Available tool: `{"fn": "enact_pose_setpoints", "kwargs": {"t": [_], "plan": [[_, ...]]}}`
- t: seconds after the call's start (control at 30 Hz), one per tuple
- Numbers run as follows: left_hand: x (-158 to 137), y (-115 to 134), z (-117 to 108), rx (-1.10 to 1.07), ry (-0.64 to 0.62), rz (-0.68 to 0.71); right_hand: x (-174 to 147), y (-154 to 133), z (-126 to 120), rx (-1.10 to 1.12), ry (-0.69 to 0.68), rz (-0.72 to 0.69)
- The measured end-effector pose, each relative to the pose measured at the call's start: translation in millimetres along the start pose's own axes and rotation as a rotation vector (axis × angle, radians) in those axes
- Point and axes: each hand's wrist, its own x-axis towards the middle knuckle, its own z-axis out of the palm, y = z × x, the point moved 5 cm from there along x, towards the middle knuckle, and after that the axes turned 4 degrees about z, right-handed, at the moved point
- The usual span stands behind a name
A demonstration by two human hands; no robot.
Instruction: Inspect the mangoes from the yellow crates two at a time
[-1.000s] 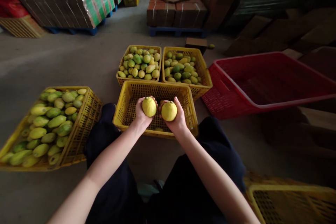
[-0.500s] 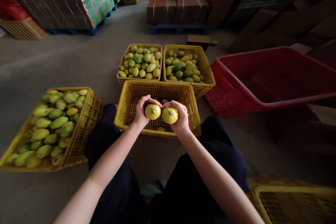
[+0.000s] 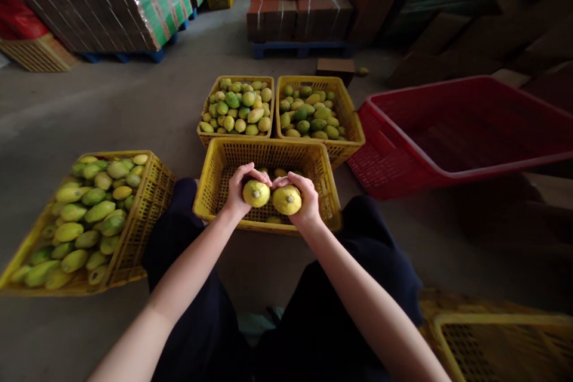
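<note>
My left hand (image 3: 240,190) is wrapped round a yellow papaya (image 3: 256,193), its stem end facing me. In my right hand (image 3: 307,198) is a second yellow papaya (image 3: 287,200), also stem end toward me. The two fruits are side by side, a narrow gap between them, and my fingertips nearly meet behind them. Both hands are over a yellow plastic crate (image 3: 209,182) between my legs. A few papayas (image 3: 281,173) lie in that crate, partly hidden by my hands.
Beyond it stand two crates, left (image 3: 274,108) and right (image 3: 351,113), of yellow-green fruit. Another full crate (image 3: 144,215) is at my left. A large red crate (image 3: 380,161) stands at the right, a yellow crate (image 3: 441,334) at lower right. Cartons (image 3: 299,15) on pallets stand behind.
Both hands still hold the same two papayas. They have shifted very slightly left and down in view, and the background has also shifted slightly left.
</note>
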Motion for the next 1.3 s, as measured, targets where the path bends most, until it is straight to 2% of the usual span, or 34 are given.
{"fn": "enact_pose_setpoints", "kwargs": {"t": [0.07,0.2,0.3,0.43,0.6,0.73,0.83,0.97,1.13,1.2,1.3], "plan": [[0.7,-4.8,-2.0,-0.089,0.139,-0.102,2.4,8.1,-2.8,0.133,0.051,0.118],[-6.3,-18.6,-12.3,-0.281,0.511,-0.343,5.5,28.0,-12.4,0.436,0.273,0.370],[-10.7,-25.9,-21.1,-0.324,0.632,-0.415,8.4,35.9,-17.2,0.463,0.351,0.430],[-8.7,-30.8,-24.2,-0.352,0.595,-0.416,12.0,39.3,-14.2,0.397,0.268,0.430],[-5.0,-16.5,-23.7,-0.348,0.582,-0.220,9.4,34.2,-7.4,0.328,0.167,0.385],[-5.8,-16.9,-22.5,-0.341,0.545,-0.316,7.4,33.6,-5.8,0.317,0.147,0.467],[-5.1,-23.1,-22.5,-0.328,0.515,-0.377,6.6,38.2,-9.1,0.306,0.244,0.565],[-2.0,-26.0,-23.9,-0.306,0.522,-0.361,7.5,38.2,-12.6,0.245,0.368,0.537],[-2.4,-22.2,-27.1,-0.345,0.579,-0.370,6.9,34.4,-4.1,0.209,0.280,0.550],[-4.0,-20.7,-26.9,-0.381,0.567,-0.372,6.8,32.4,-1.5,0.205,0.238,0.549],[-7.3,-21.0,-24.4,-0.462,0.524,-0.406,5.8,33.3,-2.4,0.222,0.244,0.589]]}}
